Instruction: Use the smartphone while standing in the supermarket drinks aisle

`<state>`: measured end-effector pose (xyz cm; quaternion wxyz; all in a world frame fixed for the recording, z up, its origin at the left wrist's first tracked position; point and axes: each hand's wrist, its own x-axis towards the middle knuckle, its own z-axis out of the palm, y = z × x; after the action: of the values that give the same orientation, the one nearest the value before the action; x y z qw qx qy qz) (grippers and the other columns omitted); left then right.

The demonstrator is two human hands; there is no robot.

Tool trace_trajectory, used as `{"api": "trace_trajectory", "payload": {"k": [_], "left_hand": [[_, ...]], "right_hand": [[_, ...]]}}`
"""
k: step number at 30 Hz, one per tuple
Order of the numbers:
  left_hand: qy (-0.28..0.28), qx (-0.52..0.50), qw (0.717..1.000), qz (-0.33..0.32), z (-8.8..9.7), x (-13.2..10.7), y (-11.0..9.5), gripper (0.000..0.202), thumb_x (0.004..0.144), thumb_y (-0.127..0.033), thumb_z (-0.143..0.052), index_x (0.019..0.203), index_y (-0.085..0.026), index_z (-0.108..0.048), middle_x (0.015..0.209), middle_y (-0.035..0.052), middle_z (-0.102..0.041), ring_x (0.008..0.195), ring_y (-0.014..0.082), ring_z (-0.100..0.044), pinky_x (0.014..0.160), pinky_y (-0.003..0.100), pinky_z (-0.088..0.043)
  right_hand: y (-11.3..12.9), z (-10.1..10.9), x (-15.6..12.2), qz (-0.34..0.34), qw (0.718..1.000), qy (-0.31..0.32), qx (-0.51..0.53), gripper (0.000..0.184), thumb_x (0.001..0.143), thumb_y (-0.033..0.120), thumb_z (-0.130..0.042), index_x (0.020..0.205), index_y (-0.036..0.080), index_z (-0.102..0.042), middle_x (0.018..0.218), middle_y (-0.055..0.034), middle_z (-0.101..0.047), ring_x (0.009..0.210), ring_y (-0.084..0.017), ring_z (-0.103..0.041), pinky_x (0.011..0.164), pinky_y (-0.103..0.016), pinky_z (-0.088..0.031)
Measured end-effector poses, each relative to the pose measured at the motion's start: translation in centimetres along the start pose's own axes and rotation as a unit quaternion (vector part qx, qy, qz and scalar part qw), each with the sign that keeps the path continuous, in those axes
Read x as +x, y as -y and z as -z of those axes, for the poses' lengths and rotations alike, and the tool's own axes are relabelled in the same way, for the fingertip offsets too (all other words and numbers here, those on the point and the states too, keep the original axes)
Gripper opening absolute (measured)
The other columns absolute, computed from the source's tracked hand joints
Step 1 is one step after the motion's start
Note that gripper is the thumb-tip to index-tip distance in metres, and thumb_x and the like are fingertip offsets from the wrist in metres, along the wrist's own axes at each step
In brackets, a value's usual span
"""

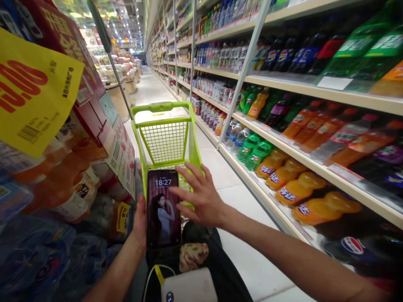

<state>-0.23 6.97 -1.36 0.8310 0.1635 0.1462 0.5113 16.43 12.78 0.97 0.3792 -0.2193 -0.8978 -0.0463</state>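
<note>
Gripping black glass smartphone [163, 208] in left hand [140, 222], steady, with right hand [200, 196] open, fingers spread at screen's 3 o'clock edge.

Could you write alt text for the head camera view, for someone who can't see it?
A person's left hand holds up a smartphone showing 18:27 on its screen, while the open right hand reaches over it. Ahead, a lime-green shopping cart stands in a supermarket aisle beside shelves of bottled soft drinks.
</note>
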Motion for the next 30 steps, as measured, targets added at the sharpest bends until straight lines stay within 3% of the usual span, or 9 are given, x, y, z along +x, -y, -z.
{"api": "trace_trajectory", "payload": {"k": [2,6,11,17,22,27,30], "left_hand": [[-0.003,-0.006,1.0,0.009,0.7,0.5,-0.4,0.06,0.073,-0.057,-0.049,0.12,-0.02,-0.051,0.105,0.01,-0.065,0.097,0.0273,-0.058,0.084,0.041,-0.044],[-0.002,-0.017,1.0,0.025,2.3,1.6,-1.5,0.057,0.08,-0.057,-0.036,0.122,-0.02,-0.051,0.106,0.0086,-0.065,0.103,0.0274,-0.056,0.088,0.04,-0.041],[0.06,-0.011,0.994,0.087,3.2,2.9,-3.1,0.064,0.078,-0.062,-0.034,0.115,-0.014,-0.057,0.102,0.0116,-0.067,0.104,0.0287,-0.056,0.09,0.043,-0.04],[0.075,-0.005,0.991,0.112,2.9,3.5,-3.7,0.059,0.075,-0.06,-0.044,0.107,-0.014,-0.062,0.098,0.0128,-0.068,0.096,0.0294,-0.06,0.087,0.047,-0.042],[0.039,0.008,0.996,0.078,2.0,2.3,-3.0,0.063,0.073,-0.06,-0.046,0.11,-0.011,-0.06,0.1,0.0154,-0.067,0.094,0.0307,-0.061,0.084,0.047,-0.045],[0.015,0.034,0.998,0.042,0.8,1.4,-2.6,0.062,0.079,-0.06,-0.034,0.102,-0.011,-0.064,0.091,0.0134,-0.07,0.09,0.028,-0.063,0.082,0.043,-0.046],[0.005,0.046,0.999,0.014,0.3,1.4,-2.3,0.06,0.081,-0.058,-0.031,0.108,-0.014,-0.062,0.096,0.0118,-0.069,0.094,0.0261,-0.061,0.084,0.04,-0.046]], "right_hand": [[-0.8,0.2,0.5,-0.034,0.999,-0.033,-0.01,0.03,0.078,0.031,-0.051,0.107,0.025,-0.057,0.139,-0.0093,-0.032,0.13,-0.029,-0.023,0.102,-0.052,-0.016],[-0.6,-0.1,-0.1,0.002,1.0,-0.013,0.024,0.028,0.076,0.028,-0.051,0.103,0.026,-0.057,0.137,-0.0076,-0.033,0.128,-0.028,-0.028,0.102,-0.052,-0.017],[0.3,-0.5,-1.3,-0.031,0.999,0.012,0.022,0.027,0.075,0.026,-0.05,0.101,0.024,-0.059,0.133,-0.0105,-0.037,0.128,-0.028,-0.029,0.101,-0.052,-0.018],[1.7,-0.1,-1.0,-0.036,0.999,0.023,0.002,0.026,0.076,0.029,-0.05,0.1,0.024,-0.059,0.132,-0.011,-0.039,0.128,-0.028,-0.028,0.1,-0.053,-0.019],[2.7,0.1,-1.1,-0.043,0.998,0.018,-0.03,0.026,0.077,0.027,-0.049,0.101,0.023,-0.058,0.132,-0.0121,-0.04,0.128,-0.028,-0.028,0.101,-0.053,-0.018],[3.0,0.5,-1.3,-0.048,0.997,0.027,-0.062,0.028,0.078,0.027,-0.051,0.105,0.024,-0.057,0.133,-0.0121,-0.039,0.128,-0.029,-0.026,0.1,-0.053,-0.017],[3.6,0.7,-1.4,-0.029,0.998,0.011,-0.047,0.03,0.077,0.028,-0.052,0.106,0.025,-0.057,0.135,-0.011,-0.037,0.128,-0.029,-0.026,0.101,-0.053,-0.018]]}}
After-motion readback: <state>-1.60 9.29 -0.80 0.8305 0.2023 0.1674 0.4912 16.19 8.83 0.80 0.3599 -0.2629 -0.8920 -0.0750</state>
